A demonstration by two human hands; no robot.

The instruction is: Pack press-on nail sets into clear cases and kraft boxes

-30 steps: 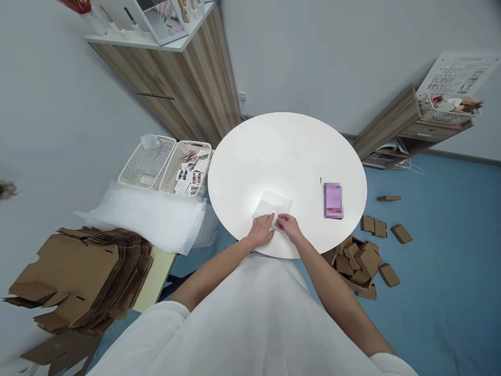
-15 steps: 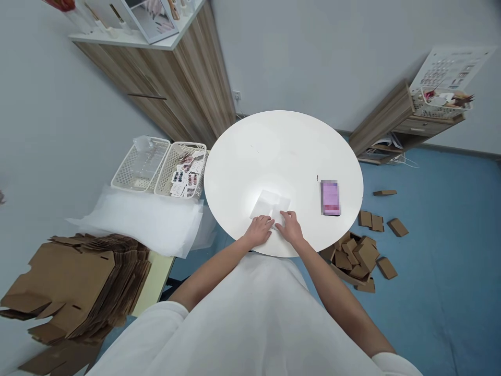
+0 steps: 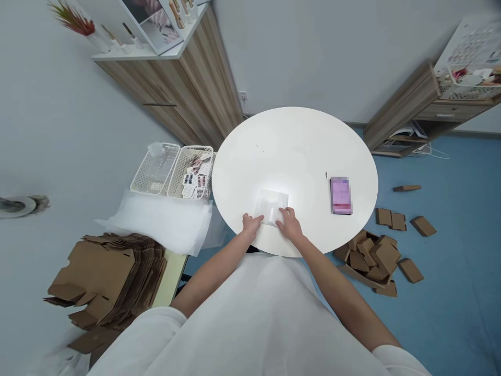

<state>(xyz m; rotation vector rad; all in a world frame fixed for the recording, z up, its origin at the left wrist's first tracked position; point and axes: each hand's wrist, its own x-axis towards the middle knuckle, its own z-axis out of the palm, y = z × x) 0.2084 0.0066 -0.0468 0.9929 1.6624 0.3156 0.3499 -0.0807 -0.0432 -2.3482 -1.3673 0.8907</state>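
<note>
A white, translucent wrapping sheet [image 3: 271,201] lies folded into a small packet near the front edge of the round white table [image 3: 297,141]. Whatever may be inside it cannot be made out. My left hand [image 3: 251,225] grips the packet's lower left corner, its thumb on the sheet and its fingers curled at the side. On the right edge, my right hand [image 3: 290,224] has bent fingers and thumb closed on the sheet. A phone [image 3: 341,196] with a blurred purple screen rests on the table to the right.
Left of the table stand two white baskets, one with clear packaging [image 3: 158,166], another with nail-set cards [image 3: 198,175]. Nearer are white sheets [image 3: 164,219] and stacked flat cardboard [image 3: 102,266]. Small brown boxes [image 3: 385,256] fill a carton and lie on the floor at right.
My left hand has shifted left to the packet's corner. The sheet is now squarer and more compact. My right hand stays at its right side. The view has swung slightly left.
</note>
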